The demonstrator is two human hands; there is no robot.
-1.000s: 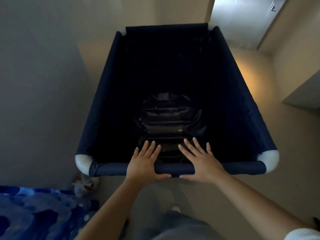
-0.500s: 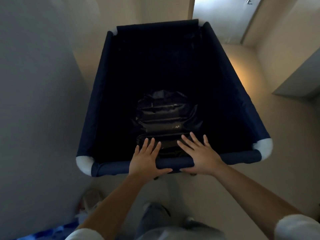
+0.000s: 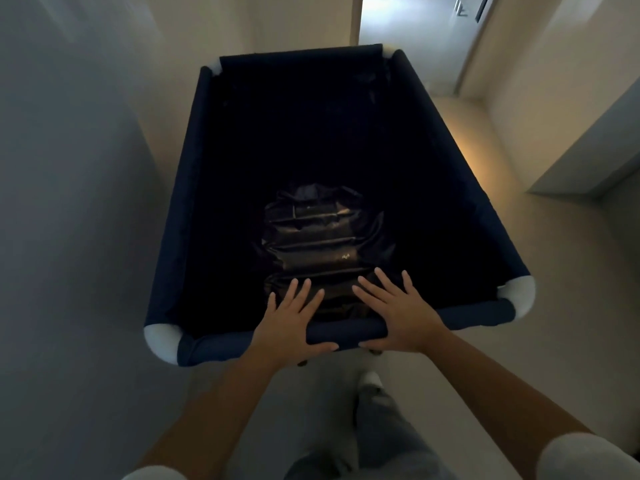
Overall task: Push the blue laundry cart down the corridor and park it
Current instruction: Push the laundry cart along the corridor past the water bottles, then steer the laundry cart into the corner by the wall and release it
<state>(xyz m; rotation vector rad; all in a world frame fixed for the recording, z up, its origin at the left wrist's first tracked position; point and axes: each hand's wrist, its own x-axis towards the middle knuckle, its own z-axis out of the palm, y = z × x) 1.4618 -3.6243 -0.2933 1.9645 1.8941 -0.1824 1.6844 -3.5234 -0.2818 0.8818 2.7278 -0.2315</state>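
The blue laundry cart [image 3: 194, 188] fills the middle of the head view, with dark fabric walls and white corner caps. A crumpled dark bag [image 3: 322, 244] lies on its bottom. My left hand [image 3: 289, 327] and my right hand [image 3: 405, 317] press side by side on the cart's near top rail [image 3: 346, 332]. Both palms lie on the rail, the fingers stretch out over the inside, and the thumbs hook under it.
A grey wall [image 3: 69, 202] runs close along the cart's left side. Pale floor [image 3: 540, 289] lies to the right, with a wall corner [image 3: 588, 161] jutting in. Ahead, the corridor ends at a lit doorway [image 3: 415, 32]. My legs and a white shoe [image 3: 370, 379] are below.
The cart has rolled forward along the corridor and turned slightly right. The blue patterned cloth at lower left has dropped out of view. Both hands stay on the rail.
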